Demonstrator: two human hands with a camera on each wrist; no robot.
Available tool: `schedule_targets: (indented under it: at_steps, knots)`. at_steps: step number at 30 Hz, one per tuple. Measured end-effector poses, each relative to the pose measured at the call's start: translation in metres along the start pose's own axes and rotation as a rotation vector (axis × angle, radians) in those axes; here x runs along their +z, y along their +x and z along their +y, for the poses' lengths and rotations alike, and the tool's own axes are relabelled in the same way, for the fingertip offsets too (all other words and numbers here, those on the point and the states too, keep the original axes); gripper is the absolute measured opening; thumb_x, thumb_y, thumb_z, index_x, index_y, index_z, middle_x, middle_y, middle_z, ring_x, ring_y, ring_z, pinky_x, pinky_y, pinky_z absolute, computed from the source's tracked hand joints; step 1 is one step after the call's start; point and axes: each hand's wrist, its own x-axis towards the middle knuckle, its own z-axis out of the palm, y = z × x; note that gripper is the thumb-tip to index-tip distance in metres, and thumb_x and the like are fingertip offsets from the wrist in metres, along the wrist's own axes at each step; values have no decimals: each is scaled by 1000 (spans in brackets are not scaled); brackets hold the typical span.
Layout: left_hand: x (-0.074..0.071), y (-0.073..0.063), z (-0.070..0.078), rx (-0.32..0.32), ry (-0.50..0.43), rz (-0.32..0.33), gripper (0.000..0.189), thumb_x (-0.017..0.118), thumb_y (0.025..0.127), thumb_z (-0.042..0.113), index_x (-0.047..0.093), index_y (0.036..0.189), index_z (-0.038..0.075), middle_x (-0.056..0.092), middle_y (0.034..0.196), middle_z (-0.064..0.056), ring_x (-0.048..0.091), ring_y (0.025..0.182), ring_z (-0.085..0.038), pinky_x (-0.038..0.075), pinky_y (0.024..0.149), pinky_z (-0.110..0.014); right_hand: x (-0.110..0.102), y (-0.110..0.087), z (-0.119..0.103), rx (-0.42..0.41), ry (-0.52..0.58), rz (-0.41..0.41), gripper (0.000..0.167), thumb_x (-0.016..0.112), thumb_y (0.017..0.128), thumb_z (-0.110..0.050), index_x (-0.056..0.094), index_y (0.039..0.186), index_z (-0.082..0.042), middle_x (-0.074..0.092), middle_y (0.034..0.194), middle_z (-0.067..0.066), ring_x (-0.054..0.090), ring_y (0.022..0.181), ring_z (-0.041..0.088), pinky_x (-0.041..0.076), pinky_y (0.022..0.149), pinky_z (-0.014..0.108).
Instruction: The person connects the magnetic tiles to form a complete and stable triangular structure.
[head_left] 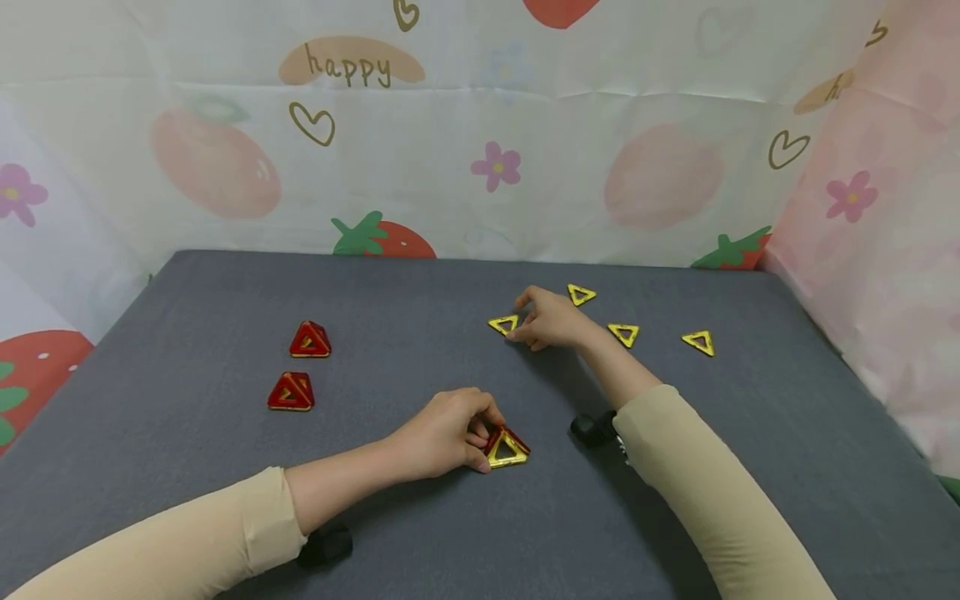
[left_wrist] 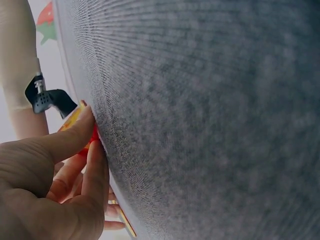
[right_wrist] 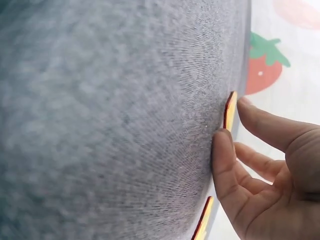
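Note:
My left hand [head_left: 438, 433] grips a small red and yellow triangular magnetic tile piece [head_left: 508, 462] at the table's front middle, its thumb and fingers on the left side. The piece has a yellow triangular frame facing front and red faces leaning up behind. In the left wrist view, the fingers hide much of this piece [left_wrist: 71, 119]. Farther back, my right hand [head_left: 551, 321] has thumb and index finger at the edges of a flat yellow triangular tile [head_left: 502, 318]. In the right wrist view, that tile [right_wrist: 230, 111] sits between the two fingertips, low over the cloth.
Two red pyramids [head_left: 310, 343] [head_left: 291, 398] stand on the left of the grey table [head_left: 375, 308]. Around the right forearm lie more yellow triangular tiles [head_left: 572, 293] [head_left: 623, 327] [head_left: 710, 342]. A printed curtain [head_left: 450, 125] hangs behind the table's back edge.

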Motion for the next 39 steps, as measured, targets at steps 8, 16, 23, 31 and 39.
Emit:
schedule_targets:
  at_steps: [8, 16, 23, 31, 39]
  knots:
    - [0, 1, -3, 7, -12, -2, 41, 86, 70, 0, 66, 105, 3, 64, 99, -9, 64, 86, -12, 55, 72, -18, -1, 3, 0, -1, -18, -16, 51, 71, 92, -22, 49, 135, -6, 71, 105, 17, 69, 78, 20, 59, 72, 29]
    - [-1, 1, -5, 9, -21, -5, 40, 86, 70, 0, 66, 105, 3, 64, 99, -9, 64, 86, -12, 55, 72, -17, -1, 3, 2, -8, -1, -14, 45, 68, 94, -26, 51, 132, -9, 71, 103, 18, 70, 79, 22, 59, 72, 30]
    - [0, 1, -5, 9, -21, -6, 41, 86, 70, 0, 66, 105, 2, 64, 100, -10, 64, 86, -12, 55, 72, -17, -1, 1, 0, -37, -11, -5, 38, 68, 95, -23, 53, 126, -8, 72, 92, 13, 70, 74, 19, 59, 70, 29]
    - [0, 2, -5, 8, -9, -3, 41, 87, 69, 0, 66, 105, 3, 65, 100, -9, 64, 86, -12, 55, 71, -17, 1, 3, 3, -32, -27, -7, 40, 68, 94, -21, 53, 129, -7, 73, 97, 15, 69, 73, 17, 58, 69, 27]
    - [0, 1, -5, 12, -18, -5, 41, 86, 70, 0, 66, 105, 2, 64, 100, -9, 64, 86, -13, 55, 72, -17, 2, 1, 2, -25, -28, -6, 41, 71, 92, -20, 53, 126, -6, 71, 100, 16, 68, 73, 17, 57, 69, 28]
